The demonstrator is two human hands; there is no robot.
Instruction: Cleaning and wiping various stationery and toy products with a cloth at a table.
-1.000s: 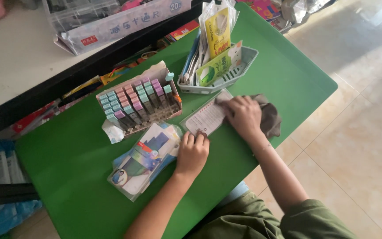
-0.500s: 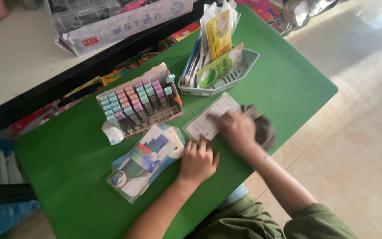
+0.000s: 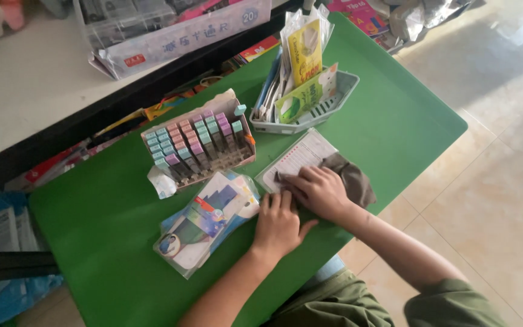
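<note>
The flat white card packet lies on the green table just beyond my fingers, its near edge under my right hand, which presses flat on it with a dark cloth beneath the palm, gripping nothing that I can tell. My left hand rests palm down, fingers spread, touching the packet's near-left corner and the plastic-wrapped stationery pack. Farther off, a grey basket holds upright packets, and left of it a cardboard box holds rows of pastel-capped pieces.
</note>
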